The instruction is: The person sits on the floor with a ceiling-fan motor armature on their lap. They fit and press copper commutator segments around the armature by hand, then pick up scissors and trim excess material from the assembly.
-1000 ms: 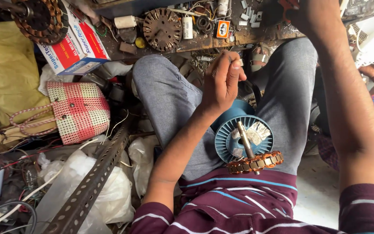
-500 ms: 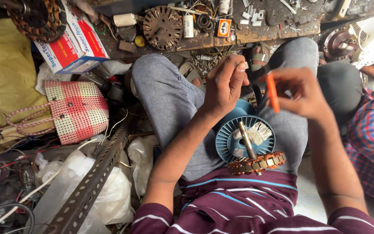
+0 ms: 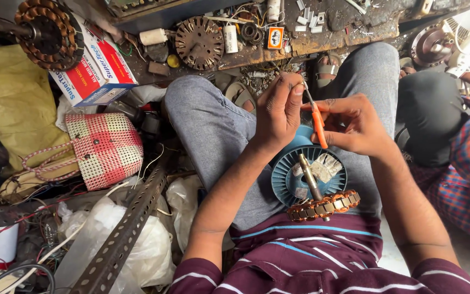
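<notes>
Here, seen from above, a seated person holds a small orange-handled tool (image 3: 317,124) in the right hand (image 3: 354,126), grip clamped on its handle; the left hand (image 3: 278,111) pinches shut at its metal tip, poss. on a fine wire, too thin to tell. Tool looks light, stiff, w/ non-slip handle. On the lap: blue fan motor housing (image 3: 308,174) w/ steel shaft and copper-wound stator (image 3: 325,205); prob. heavy, windings fragile, best held by the rim.
</notes>
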